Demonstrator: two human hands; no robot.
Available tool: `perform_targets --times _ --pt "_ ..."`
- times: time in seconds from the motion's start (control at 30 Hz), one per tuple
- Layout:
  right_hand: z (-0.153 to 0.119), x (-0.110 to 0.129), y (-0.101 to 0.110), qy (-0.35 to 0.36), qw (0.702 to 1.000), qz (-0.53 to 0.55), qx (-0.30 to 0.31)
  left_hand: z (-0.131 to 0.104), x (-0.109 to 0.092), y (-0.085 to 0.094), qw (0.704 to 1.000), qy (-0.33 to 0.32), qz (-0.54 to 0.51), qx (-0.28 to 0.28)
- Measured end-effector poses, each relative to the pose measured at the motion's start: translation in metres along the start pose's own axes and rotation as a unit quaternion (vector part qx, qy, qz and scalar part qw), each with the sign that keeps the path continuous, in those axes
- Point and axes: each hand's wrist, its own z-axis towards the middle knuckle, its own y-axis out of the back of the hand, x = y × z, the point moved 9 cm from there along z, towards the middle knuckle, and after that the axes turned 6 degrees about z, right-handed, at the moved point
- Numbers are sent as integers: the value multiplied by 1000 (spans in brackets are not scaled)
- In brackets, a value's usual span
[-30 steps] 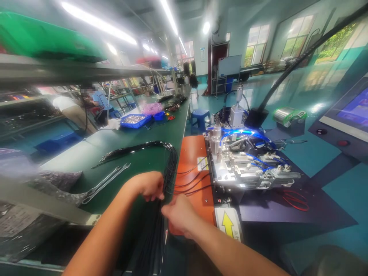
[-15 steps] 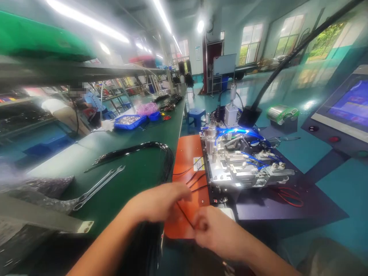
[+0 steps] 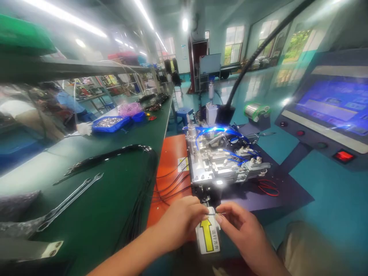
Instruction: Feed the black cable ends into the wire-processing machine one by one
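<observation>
My left hand pinches a thin black cable near its end, over the edge of the orange plate. Facing it, my right hand has thumb and index finger closed on the cable's tip. Below the fingers lies a white label with a yellow arrow. Just beyond my hands stands a metal machine with blue tubes. Several thin black cables cross the orange plate. A long bundle of black cables curves over the green bench on the left.
Two wrenches lie on the green bench. Farther back are a blue tray of small parts and a person's gloved hand. At the right stands a control screen; red-handled pliers rest by the machine.
Both hands have moved right, off the orange plate to the arrow label, and come close together at the cable's end. The view has turned right, showing more of the control screen.
</observation>
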Motion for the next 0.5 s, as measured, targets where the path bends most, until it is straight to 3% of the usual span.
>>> perform_targets --times 0.17,0.37,0.5 --pt "-1 -4 0 5 1000 24 -12 11 -9 -5 999 -23 32 15" --pt "-6 -22 17 3 999 41 -35 6 -5 -8 994 -29 14 -100" --pt "-13 -22 31 17 998 24 -50 0 -1 -10 990 -40 -5 -135"
